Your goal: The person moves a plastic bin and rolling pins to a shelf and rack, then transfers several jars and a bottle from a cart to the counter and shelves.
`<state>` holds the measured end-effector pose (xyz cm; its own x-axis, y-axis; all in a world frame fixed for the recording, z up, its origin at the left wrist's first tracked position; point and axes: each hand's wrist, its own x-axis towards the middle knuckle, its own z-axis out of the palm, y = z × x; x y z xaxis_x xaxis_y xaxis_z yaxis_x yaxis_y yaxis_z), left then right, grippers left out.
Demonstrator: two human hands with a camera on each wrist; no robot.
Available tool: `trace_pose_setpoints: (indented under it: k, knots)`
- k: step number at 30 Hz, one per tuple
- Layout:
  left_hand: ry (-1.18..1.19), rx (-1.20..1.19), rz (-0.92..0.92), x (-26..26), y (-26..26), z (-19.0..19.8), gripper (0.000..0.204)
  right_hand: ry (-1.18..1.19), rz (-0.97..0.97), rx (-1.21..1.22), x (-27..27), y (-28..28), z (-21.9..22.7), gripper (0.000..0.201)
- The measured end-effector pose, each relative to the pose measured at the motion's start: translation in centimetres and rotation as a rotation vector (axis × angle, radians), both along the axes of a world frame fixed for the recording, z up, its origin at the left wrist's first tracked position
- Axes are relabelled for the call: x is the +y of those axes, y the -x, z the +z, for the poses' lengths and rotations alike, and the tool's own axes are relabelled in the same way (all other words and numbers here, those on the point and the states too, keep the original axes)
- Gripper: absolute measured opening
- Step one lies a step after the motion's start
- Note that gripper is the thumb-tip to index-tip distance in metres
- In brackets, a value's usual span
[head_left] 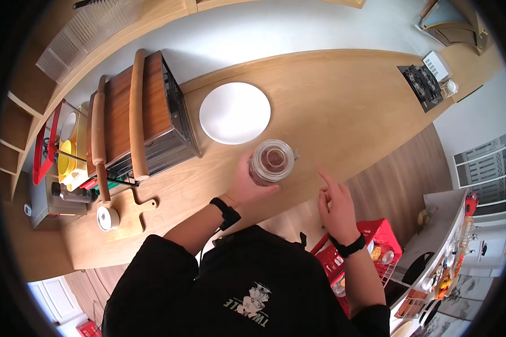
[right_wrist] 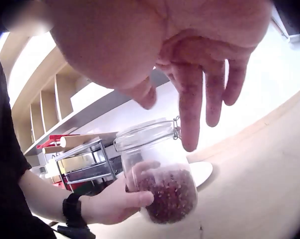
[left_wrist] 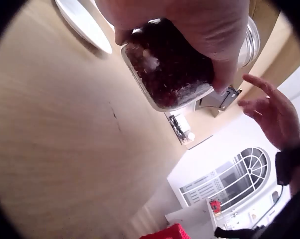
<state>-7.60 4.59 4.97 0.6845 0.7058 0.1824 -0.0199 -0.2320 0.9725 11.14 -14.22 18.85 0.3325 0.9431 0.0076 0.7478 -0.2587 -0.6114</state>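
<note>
My left hand (head_left: 244, 185) grips a clear glass clip-top jar (head_left: 274, 162) over the counter, fingers on one side and thumb on the other. Dark reddish-brown bits fill roughly the lower half of the jar (right_wrist: 166, 196), as the right wrist view shows. Its glass lid (right_wrist: 147, 128) sits on top, with a wire clasp at the rim. To the right of the jar, my right hand (head_left: 338, 208) hovers with nothing in it. The fingers (right_wrist: 190, 107) of that hand hang loosely extended, close to the clasp in the right wrist view.
A white plate (head_left: 235, 112) lies on the wooden counter (head_left: 320, 101) behind the jar. Left of it stands an oven (head_left: 160, 106) with rolling pins on top. A cutting board (head_left: 130, 216) bears a small white cup (head_left: 107, 218). Red baskets (head_left: 379, 238) stand below on the right.
</note>
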Motion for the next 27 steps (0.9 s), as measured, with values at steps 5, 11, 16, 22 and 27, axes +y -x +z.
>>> trace_pose_setpoints:
  k: [5,11,16,22,27]
  knots:
    - [0.071,0.001,0.108,1.3,-0.8,-0.4,0.105,-0.055,-0.052,0.033,-0.1,-0.1,-2.1,0.058]
    - [-0.056,0.132,0.167,1.6,-2.3,-0.1,0.104,-0.054,-0.048,0.005,0.5,-0.3,-2.4,0.062]
    - [0.027,0.018,0.136,1.6,-3.9,-1.9,0.104,-0.046,-0.034,0.013,1.1,-0.5,-2.6,0.068]
    - [0.021,0.102,0.069,1.8,-5.1,-2.1,0.105,-0.045,-0.009,0.026,0.2,-0.3,-3.9,0.070]
    - [0.109,0.084,0.015,1.7,-4.8,-0.4,0.107,0.027,-0.033,0.052,-1.8,-1.2,-8.2,0.068]
